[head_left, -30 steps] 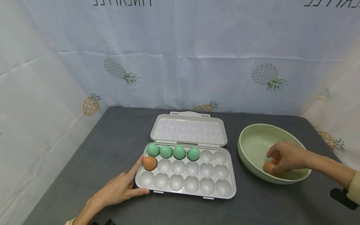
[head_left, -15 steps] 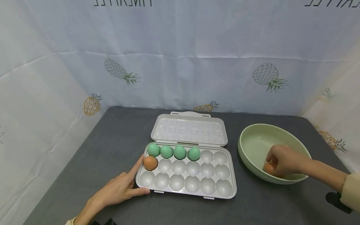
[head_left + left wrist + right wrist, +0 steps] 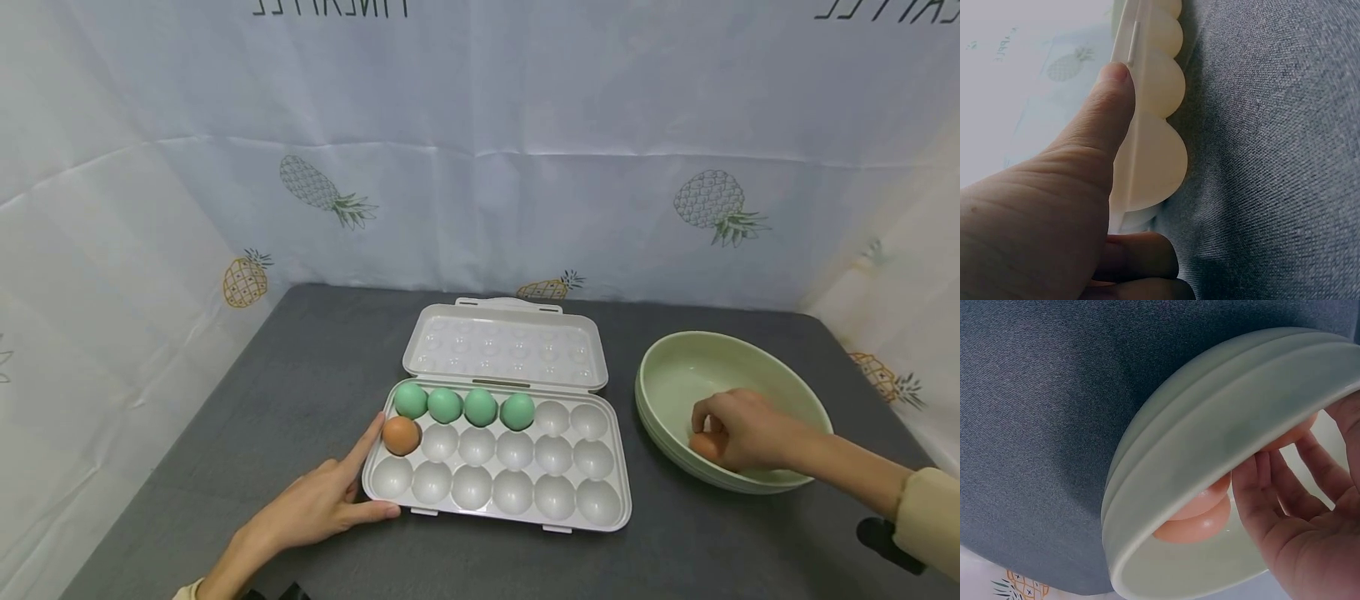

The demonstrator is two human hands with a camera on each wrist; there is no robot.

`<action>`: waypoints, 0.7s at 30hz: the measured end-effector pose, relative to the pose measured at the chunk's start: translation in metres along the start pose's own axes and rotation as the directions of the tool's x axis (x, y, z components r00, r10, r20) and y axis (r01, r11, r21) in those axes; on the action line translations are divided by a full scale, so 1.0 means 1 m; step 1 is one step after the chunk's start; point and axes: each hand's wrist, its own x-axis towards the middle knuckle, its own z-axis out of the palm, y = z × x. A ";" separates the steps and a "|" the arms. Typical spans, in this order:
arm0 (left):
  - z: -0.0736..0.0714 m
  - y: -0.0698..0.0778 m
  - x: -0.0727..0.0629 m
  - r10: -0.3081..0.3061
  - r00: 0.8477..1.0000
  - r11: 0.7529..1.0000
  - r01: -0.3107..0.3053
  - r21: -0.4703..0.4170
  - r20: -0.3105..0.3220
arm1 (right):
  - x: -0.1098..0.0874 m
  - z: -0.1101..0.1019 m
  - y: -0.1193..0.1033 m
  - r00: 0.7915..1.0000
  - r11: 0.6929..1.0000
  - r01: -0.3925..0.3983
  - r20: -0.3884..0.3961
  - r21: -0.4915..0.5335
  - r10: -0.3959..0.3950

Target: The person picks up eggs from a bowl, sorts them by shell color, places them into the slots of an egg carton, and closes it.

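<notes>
My left hand [image 3: 318, 502] steadies the near left corner of an open white egg tray [image 3: 495, 522], index finger straight along its left side. In the left wrist view the thumb lies along the tray's front edge and other fingers are bent below. A row of green eggs [image 3: 480, 407] fills part of the back row, and one brown egg [image 3: 401, 436] sits at the left of the middle row. My right hand [image 3: 750, 429] is inside a pale green bowl [image 3: 686, 367], its fingers and thumb around a brown egg [image 3: 1291, 434], partly hidden by the rim.
More brown eggs [image 3: 1191, 528] lie in the bowl beside the right fingers. The tray's lid [image 3: 506, 346] is folded back behind it. A dark grey table [image 3: 337, 350] carries everything, with a pineapple-print curtain [image 3: 480, 217] hanging behind and at the sides.
My right hand has shifted left and its fingers have closed in around a brown egg inside the bowl. The left hand and the tray have stayed in place.
</notes>
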 end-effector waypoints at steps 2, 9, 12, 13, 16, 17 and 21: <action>0.000 0.000 0.000 0.001 1.000 1.000 -0.001 -0.002 0.002 | 0.000 0.001 0.000 1.000 1.000 0.001 -0.010 -0.011 -0.001; -0.001 0.001 0.000 0.003 1.000 1.000 -0.003 -0.008 0.001 | 0.000 0.007 0.003 0.994 0.998 0.036 -0.105 -0.055 -0.042; 0.000 0.001 0.000 0.008 1.000 1.000 -0.008 -0.007 -0.001 | -0.001 0.008 0.004 0.988 0.996 0.054 -0.141 -0.069 -0.064; 0.000 0.001 0.000 0.010 1.000 1.000 -0.010 -0.007 -0.001 | -0.001 0.009 0.005 0.986 0.996 0.059 -0.151 -0.074 -0.069; 0.000 0.001 0.000 0.015 1.000 1.000 -0.015 -0.010 -0.002 | -0.002 0.010 0.006 0.982 0.994 0.072 -0.169 -0.079 -0.084; 0.000 0.001 0.000 0.014 1.000 1.000 -0.014 -0.010 -0.002 | -0.003 0.010 0.006 0.981 0.994 0.073 -0.171 -0.078 -0.085; 0.000 0.000 0.000 0.015 1.000 1.000 -0.015 -0.011 -0.002 | -0.005 0.009 0.007 0.984 0.996 0.056 -0.166 -0.069 -0.067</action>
